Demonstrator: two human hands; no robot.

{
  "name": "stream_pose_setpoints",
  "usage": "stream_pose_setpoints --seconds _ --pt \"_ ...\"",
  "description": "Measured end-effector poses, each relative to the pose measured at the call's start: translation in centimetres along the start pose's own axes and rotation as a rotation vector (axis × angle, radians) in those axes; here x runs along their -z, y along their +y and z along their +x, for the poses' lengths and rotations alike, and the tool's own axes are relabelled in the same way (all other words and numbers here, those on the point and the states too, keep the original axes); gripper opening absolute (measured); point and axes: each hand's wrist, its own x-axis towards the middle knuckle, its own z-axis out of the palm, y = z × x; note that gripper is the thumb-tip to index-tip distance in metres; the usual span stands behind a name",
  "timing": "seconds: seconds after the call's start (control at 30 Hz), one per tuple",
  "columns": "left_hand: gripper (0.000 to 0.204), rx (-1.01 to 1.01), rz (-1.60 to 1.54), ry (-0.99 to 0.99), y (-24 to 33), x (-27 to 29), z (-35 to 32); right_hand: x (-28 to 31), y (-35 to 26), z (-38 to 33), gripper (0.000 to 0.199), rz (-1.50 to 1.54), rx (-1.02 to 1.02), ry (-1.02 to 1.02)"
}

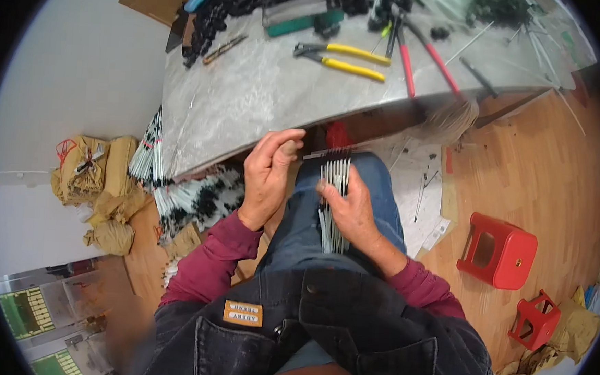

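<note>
My right hand (351, 206) holds a flat row of thin white rods with dark tips (336, 173) against my blue-jeaned thigh (300, 222). The rods stand side by side and their lower ends stick out below my palm. My left hand (268, 173) hovers just left of the rods' top, at the edge of the grey metal table (251, 95). Its fingers are curled with thumb and forefinger pinched together; whether something small is between them is too small to tell.
On the table lie yellow-handled pliers (346, 58), red-handled cutters (425, 54), a green-and-grey box (302, 14) and heaps of black parts (214, 17). Bundles of white-and-black rods (189, 198) and brown sacks (97, 182) lie at left. Two red stools (499, 251) stand on the wooden floor at right.
</note>
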Motion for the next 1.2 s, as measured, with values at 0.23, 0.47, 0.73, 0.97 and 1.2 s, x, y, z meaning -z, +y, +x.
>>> stream_pose_setpoints --seconds 0.23,0.47,0.73,0.97,1.2 --pt "0.012 -0.382 0.400 -0.044 1.1 -1.2 12.2 0.1 0.3 0.0 0.016 -0.023 0.067 -0.016" --pt "0.019 -0.329 0.966 -0.102 -0.6 -5.4 19.2 0.9 1.4 0.1 0.015 0.078 0.075 0.006" --pt "0.027 -0.045 0.499 -0.257 2.1 -4.9 17.8 1.6 0.6 -0.3 0.013 0.098 0.056 -0.005" --pt "0.031 0.405 -0.752 -0.574 1.9 -0.6 7.9 2.1 0.4 -0.8 0.015 0.244 -0.049 -0.075" --pt "0.035 0.571 -1.011 -0.357 -0.2 1.9 -0.2 0.9 -1.1 -1.1 0.016 0.159 -0.091 -0.132"
